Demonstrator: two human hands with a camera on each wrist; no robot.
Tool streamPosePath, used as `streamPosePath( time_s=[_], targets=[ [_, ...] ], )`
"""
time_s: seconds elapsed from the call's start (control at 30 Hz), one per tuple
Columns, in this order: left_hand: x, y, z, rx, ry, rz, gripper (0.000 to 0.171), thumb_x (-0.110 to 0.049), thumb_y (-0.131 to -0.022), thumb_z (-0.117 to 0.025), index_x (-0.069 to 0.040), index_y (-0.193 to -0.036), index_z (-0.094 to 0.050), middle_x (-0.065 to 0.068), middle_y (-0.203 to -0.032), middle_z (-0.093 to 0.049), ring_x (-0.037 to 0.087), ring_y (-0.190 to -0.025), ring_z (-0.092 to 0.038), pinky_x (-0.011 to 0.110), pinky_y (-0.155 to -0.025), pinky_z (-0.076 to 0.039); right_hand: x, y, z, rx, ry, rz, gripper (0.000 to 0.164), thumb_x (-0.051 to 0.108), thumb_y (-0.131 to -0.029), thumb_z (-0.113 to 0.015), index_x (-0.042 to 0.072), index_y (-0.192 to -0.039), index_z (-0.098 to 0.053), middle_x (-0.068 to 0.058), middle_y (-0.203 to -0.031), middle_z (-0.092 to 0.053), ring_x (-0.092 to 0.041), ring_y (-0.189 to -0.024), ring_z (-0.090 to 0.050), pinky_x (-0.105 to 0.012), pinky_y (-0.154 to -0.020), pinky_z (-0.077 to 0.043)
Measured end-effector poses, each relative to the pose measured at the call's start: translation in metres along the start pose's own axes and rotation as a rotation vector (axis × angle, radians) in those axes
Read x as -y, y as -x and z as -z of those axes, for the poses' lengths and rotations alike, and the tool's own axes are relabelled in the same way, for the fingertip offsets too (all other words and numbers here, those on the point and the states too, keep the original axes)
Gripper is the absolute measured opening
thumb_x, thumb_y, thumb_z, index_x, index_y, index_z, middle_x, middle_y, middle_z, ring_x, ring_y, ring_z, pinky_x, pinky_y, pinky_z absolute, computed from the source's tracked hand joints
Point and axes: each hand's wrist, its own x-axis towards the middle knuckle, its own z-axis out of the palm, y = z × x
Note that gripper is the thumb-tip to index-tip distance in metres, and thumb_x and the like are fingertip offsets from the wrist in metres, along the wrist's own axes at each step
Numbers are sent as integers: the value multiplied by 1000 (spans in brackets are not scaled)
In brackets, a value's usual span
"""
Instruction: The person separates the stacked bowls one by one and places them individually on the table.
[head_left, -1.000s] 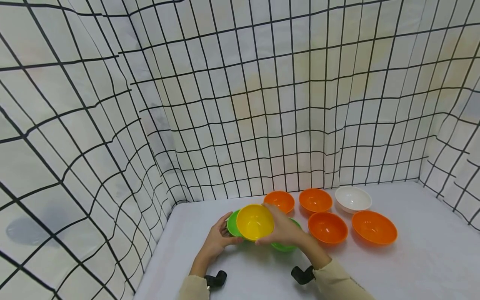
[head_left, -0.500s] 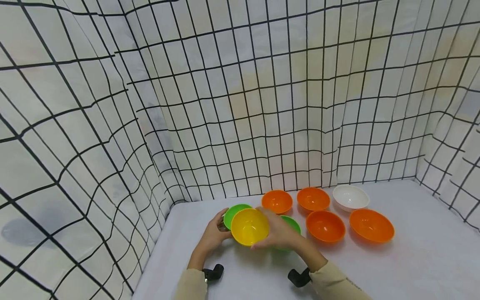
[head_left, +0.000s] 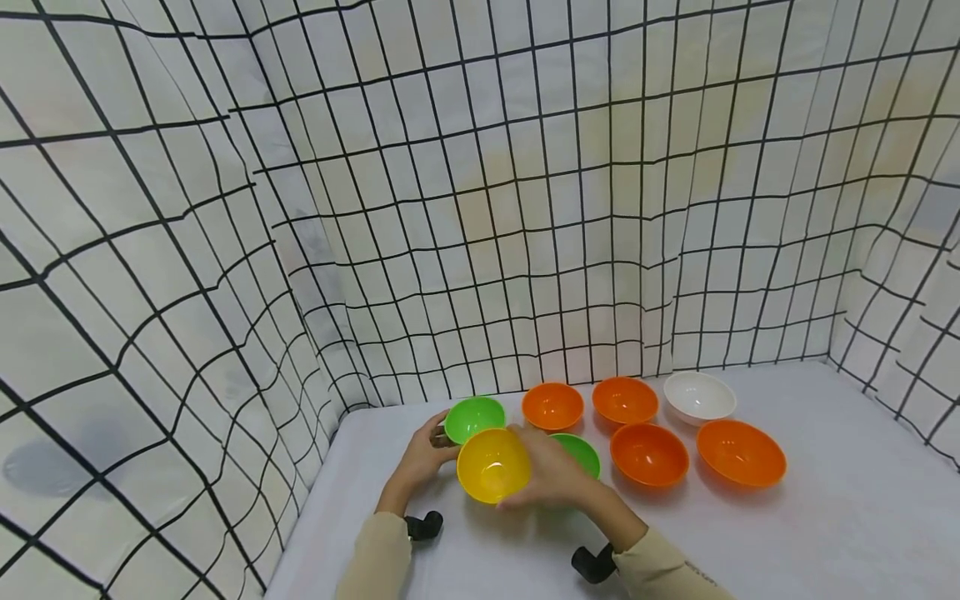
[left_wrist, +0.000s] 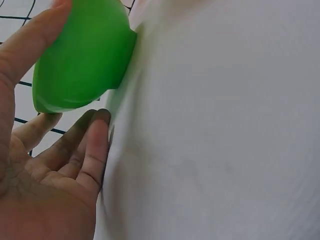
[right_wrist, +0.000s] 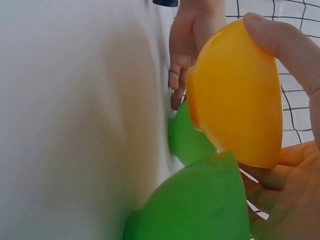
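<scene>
My right hand [head_left: 553, 468] grips a yellow bowl [head_left: 492, 467] by its rim and holds it above the table. The right wrist view shows the thumb at one side of the yellow bowl [right_wrist: 237, 95] and fingers at the other. Behind it, at the back left, a green bowl [head_left: 475, 419] stands upright, and my left hand [head_left: 422, 458] holds its left side. In the left wrist view, thumb and index finger span the green bowl [left_wrist: 85, 55], its foot at the white cloth. A second green bowl [head_left: 581, 452] is partly hidden behind my right hand.
Right of the hands stand several orange bowls [head_left: 649, 456] and one white bowl [head_left: 700, 397] in two rows on the white table [head_left: 480, 554]. Grid-patterned white curtains [head_left: 480, 208] enclose the table at the back and sides.
The left hand's green bowl has moved back, out from behind the yellow bowl. The right hand has brought the yellow bowl slightly left and nearer to me.
</scene>
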Motion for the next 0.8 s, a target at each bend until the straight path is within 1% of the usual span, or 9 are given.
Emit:
streamPosePath(
  time_s=[0.13,0.23,0.3,0.4,0.53,0.63,0.7,0.8],
  targets=[
    [2,-2,0,2,-7,19,81,-30,-87,-83,-13,-155,-42,17,-135,-65,30,-119,-65,52,-105,-55,1,-1,-5,-18,64,19,112,56,-62,-94,9,-151,-45,-4,-142,-60,-25,-126,-56,-55,-109,-51],
    [2,-2,0,-3,-25,37,83,-37,-86,-83,-12,-155,-43,14,-128,-68,27,-116,-66,52,-106,-54,2,-1,-9,-35,102,44,106,55,-61,-94,11,-146,-50,-1,-135,-65,-23,-121,-59,-55,-106,-52],
    [3,-1,1,-6,-30,40,82,-39,-86,-83,-11,-154,-45,12,-123,-68,26,-113,-66,51,-105,-55,4,-2,-12,-41,136,61,102,55,-61,-94,13,-144,-52,1,-132,-66,-22,-118,-60,-55,-106,-51],
    [5,-1,2,-2,-16,34,81,-39,-86,-82,-10,-153,-47,12,-119,-68,24,-110,-67,50,-103,-56,5,-3,-16,-44,176,62,104,56,-61,-94,11,-145,-52,-2,-135,-66,-26,-123,-59,-58,-112,-45],
    [7,-2,3,14,27,36,82,-40,-87,-81,-9,-153,-45,12,-124,-68,23,-112,-67,50,-105,-55,5,-5,-22,-34,251,25,114,62,-60,-91,3,-148,-49,-9,-140,-64,-32,-130,-56,-60,-119,-37],
    [8,-1,3,23,52,45,82,-40,-88,-80,-7,-154,-44,14,-128,-68,24,-114,-66,52,-108,-53,7,-5,-27,-25,309,3,119,67,-59,-90,-1,-147,-49,-12,-137,-66,-32,-128,-57,-58,-121,-35],
    [8,0,3,28,57,47,81,-39,-90,-79,-6,-154,-43,15,-129,-67,25,-114,-66,51,-107,-54,8,-5,-29,-23,339,-7,120,69,-59,-89,-2,-146,-49,-15,-137,-66,-33,-128,-57,-57,-122,-34],
    [10,0,4,31,53,55,82,-44,-90,-77,-6,-155,-42,13,-129,-67,22,-110,-65,47,-103,-55,12,-4,-31,-21,360,-15,119,71,-60,-87,-2,-146,-49,-16,-136,-66,-34,-129,-57,-58,-123,-33]
  ],
)
